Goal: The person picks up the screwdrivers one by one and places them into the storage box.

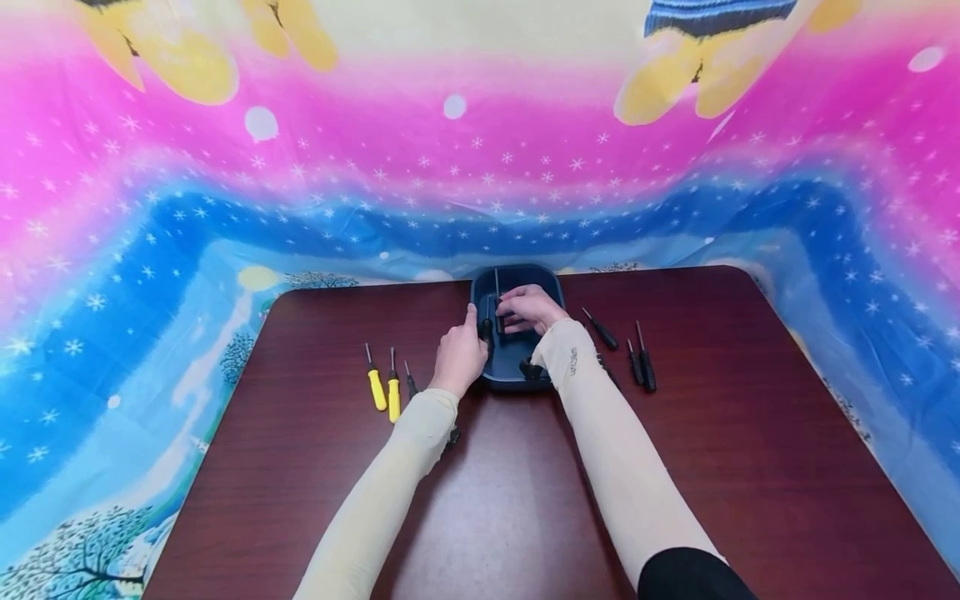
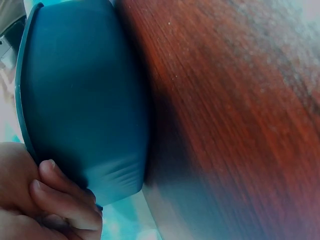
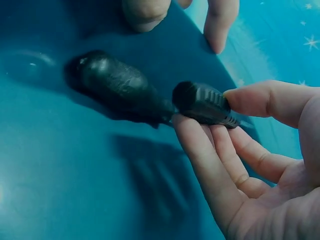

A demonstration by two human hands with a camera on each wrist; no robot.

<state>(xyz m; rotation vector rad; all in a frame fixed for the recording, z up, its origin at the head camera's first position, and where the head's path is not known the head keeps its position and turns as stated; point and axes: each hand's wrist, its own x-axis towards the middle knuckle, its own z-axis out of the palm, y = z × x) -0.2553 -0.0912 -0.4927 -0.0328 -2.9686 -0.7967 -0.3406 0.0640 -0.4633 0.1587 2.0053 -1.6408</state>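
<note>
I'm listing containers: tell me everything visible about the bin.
The bin looks like dark blue plastic: open-topped, with rounded corners and a thin rim. It stands upright near the far edge of the table. The left hand grips its side, the right hand is over its floor, and a black screwdriver rests inside.

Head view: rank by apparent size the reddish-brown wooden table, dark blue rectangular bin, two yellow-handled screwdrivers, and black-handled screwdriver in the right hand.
1. Wooden table
2. Blue bin
3. Yellow-handled screwdrivers, which look alike in size
Unsure: the held black-handled screwdriver, partly covered by the fingers of the right hand.
</note>
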